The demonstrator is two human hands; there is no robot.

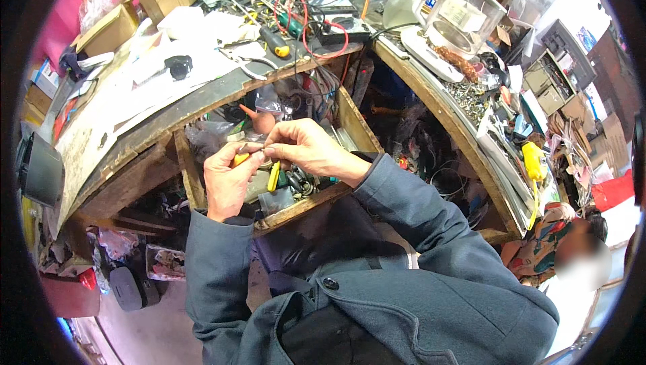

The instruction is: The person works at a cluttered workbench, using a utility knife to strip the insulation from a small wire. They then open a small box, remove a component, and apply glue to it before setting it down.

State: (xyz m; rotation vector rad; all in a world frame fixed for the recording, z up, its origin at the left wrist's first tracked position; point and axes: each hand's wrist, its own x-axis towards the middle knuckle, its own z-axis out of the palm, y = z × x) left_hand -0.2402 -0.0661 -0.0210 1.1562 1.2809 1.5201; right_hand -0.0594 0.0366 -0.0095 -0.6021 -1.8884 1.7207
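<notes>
Holding: left hand (pixel 227 178) is closed round yellow-handled pliers (pixel 272 175); right hand (pixel 304 146) pinches a small metal piece (pixel 250 148) at the tool's tip.
Place: both hands meet above the open wooden drawer (pixel 351 123), below the tabletop's (pixel 168 106) front edge.
Axis: one yellow handle hangs downward; the thin metal piece lies roughly level, left to right.
Drawer contents: tangled wires, plastic bags, dark metal parts, an orange-handled tool (pixel 259 118).
Materials: rough worn wood, scuffed grey tabletop, papers, red cable (pixel 316 28), cardboard box (pixel 108 28).
Far right corner: clear plastic container (pixel 464 15).
</notes>
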